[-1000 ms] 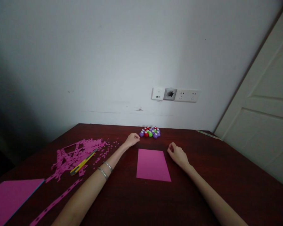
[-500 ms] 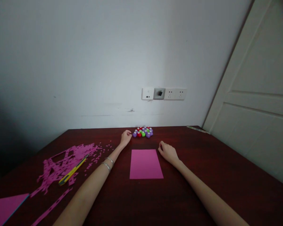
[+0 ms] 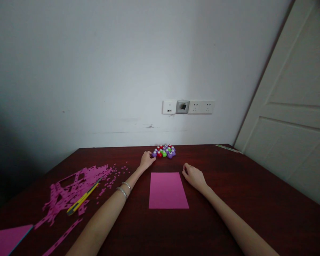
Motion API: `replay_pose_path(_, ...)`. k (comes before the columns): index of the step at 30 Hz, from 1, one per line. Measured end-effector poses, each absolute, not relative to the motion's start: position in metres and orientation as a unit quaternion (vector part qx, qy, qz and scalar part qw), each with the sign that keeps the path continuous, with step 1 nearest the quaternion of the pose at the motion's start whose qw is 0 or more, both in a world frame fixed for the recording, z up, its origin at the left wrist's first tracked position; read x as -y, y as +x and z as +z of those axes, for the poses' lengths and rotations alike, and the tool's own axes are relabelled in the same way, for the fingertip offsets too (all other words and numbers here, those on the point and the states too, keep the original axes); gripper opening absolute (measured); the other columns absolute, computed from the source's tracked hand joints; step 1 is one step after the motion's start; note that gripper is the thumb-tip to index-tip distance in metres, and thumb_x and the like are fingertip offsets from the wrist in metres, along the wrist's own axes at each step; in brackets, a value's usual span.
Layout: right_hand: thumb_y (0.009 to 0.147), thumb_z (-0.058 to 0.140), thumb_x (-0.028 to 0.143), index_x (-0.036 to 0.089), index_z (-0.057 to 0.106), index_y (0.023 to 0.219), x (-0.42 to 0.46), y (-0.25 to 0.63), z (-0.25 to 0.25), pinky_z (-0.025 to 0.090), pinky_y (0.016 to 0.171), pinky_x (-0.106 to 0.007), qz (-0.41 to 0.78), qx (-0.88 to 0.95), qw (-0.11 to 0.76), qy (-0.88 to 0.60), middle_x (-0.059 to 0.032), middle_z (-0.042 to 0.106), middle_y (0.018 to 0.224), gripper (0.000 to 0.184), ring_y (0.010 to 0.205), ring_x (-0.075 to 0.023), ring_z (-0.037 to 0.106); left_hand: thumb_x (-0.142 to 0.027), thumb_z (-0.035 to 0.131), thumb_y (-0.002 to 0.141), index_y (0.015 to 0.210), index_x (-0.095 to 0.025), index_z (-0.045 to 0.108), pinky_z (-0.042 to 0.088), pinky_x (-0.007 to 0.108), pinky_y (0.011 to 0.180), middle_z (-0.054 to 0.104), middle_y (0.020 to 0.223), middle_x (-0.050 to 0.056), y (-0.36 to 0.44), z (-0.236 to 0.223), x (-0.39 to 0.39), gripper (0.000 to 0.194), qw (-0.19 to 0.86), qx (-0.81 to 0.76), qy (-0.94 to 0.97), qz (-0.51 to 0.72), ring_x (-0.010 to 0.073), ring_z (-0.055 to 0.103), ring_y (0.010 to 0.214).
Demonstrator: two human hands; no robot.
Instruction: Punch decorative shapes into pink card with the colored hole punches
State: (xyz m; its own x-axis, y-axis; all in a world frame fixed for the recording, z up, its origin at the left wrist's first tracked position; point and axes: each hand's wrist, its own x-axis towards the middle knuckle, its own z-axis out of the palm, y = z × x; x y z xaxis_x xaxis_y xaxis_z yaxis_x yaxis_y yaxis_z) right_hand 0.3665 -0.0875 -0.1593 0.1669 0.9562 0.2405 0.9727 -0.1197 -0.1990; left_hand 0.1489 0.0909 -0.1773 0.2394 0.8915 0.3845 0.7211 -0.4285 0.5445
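Note:
At the far middle of the table, a cluster of small purple, red and green craft punches with white, dark-dotted tops includes a red punch [image 3: 159, 154]. My left hand [image 3: 147, 160] is at the cluster's left edge, its thumb and fingers closed around the leftmost purple craft punch [image 3: 154, 154]. In front of the cluster a pink sheet of paper [image 3: 168, 191] lies flat. My right hand [image 3: 195, 176] rests on the table just right of the sheet's far corner, fingers curled in, with nothing visible in them.
On the left are a heap of punched pink paper strips [image 3: 81, 181], scattered pink bits [image 3: 110, 180] and a yellow utility knife [image 3: 84, 198] on the strips. A stack of pink paper [image 3: 9, 239] sits at the near left corner. A thin strip [image 3: 228, 148] lies far right, below wall sockets [image 3: 201, 107].
My left hand has moved slightly right, from beside the cluster to its leftmost purple punch. My right hand stays by the sheet. The whole view has shifted a little.

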Motion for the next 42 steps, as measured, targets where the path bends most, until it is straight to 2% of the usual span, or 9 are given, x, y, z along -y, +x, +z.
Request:
replay_pose_path(4,0.087,0.041,0.025,0.02,0.051,0.086,0.087,0.367,-0.16,0.031,0.055,-0.022,-0.027,0.647,0.16,-0.745,-0.0027,0.065,0.085,0.011,0.077,-0.0156,0.062,-0.032,0.059,0.073,0.08,-0.014,0.06,0.038,0.024,0.066,0.06,0.08,0.006,0.151,-0.177,-0.092,0.02,0.12,-0.534,0.772,0.323,0.0167,0.056,0.076)
replay_pose_path(9,0.087,0.041,0.024,0.021,0.05,0.085,0.087,0.367,-0.16,0.031,0.054,-0.022,-0.028,0.65,0.164,-0.742,-0.0017,0.065,0.085,0.01,0.076,-0.015,0.062,-0.031,0.06,0.073,0.079,-0.014,0.06,0.037,0.024,0.065,0.06,0.082,0.006,0.151,-0.178,-0.092,0.017,0.112,-0.538,0.775,0.313,0.0164,0.055,0.076)
replay_pose_path(17,0.087,0.041,0.024,0.021,0.05,0.085,0.087,0.366,-0.16,0.03,0.054,-0.023,-0.025,0.647,0.164,-0.745,-0.0018,0.064,0.084,0.011,0.075,-0.0153,0.061,-0.028,0.055,0.077,0.082,-0.015,0.057,0.037,0.025,0.071,0.057,0.089,0.006,0.152,-0.181,-0.087,0.014,0.097,-0.529,0.784,0.311,0.0161,0.054,0.08)
replay_pose_path(26,0.084,0.045,0.024,0.021,0.053,0.081,0.088,0.366,-0.157,0.031,0.054,-0.022,0.004,0.636,0.2,-0.745,-0.0021,0.065,0.082,0.009,0.073,-0.0157,0.061,-0.024,0.06,0.069,0.068,-0.016,0.054,0.036,0.024,0.063,0.056,0.072,0.003,0.151,-0.174,-0.085,0.01,0.111,-0.536,0.763,0.344,0.0143,0.052,0.071)
replay_pose_path(31,0.084,0.044,0.028,0.02,0.059,0.082,0.088,0.364,-0.148,0.037,0.056,-0.023,0.036,0.627,0.269,-0.73,-0.002,0.066,0.074,0.017,0.069,-0.0159,0.062,-0.026,0.063,0.065,0.066,-0.016,0.055,0.037,0.023,0.06,0.057,0.068,0.0,0.152,-0.148,-0.067,0.013,0.127,-0.514,0.758,0.38,0.0126,0.052,0.065)
replay_pose_path(36,0.086,0.038,0.028,0.016,0.061,0.102,0.087,0.342,-0.13,0.047,0.065,-0.025,0.081,0.65,0.381,-0.652,-0.0051,0.068,0.078,0.031,0.07,-0.0159,0.063,-0.026,0.065,0.062,0.068,-0.017,0.057,0.038,0.022,0.058,0.055,0.064,-0.002,0.155,-0.11,-0.035,0.014,0.156,-0.473,0.756,0.425,0.0113,0.051,0.061)
replay_pose_path(39,0.085,0.042,0.03,0.012,0.06,0.112,0.09,0.322,-0.123,0.051,0.06,-0.026,0.161,0.63,0.502,-0.57,-0.0076,0.069,0.084,0.038,0.067,-0.016,0.064,-0.024,0.065,0.063,0.069,-0.017,0.055,0.04,0.022,0.059,0.055,0.067,-0.002,0.159,-0.098,-0.017,0.014,0.166,-0.444,0.755,0.452,0.0108,0.051,0.062)
replay_pose_path(42,0.083,0.045,0.032,0.011,0.059,0.115,0.092,0.306,-0.121,0.052,0.05,-0.026,0.217,0.602,0.539,-0.548,-0.009,0.069,0.088,0.041,0.065,-0.0166,0.065,-0.022,0.064,0.065,0.071,-0.017,0.054,0.042,0.023,0.062,0.056,0.073,-0.001,0.164,-0.098,-0.001,0.012,0.172,-0.403,0.764,0.474,0.011,0.053,0.066)
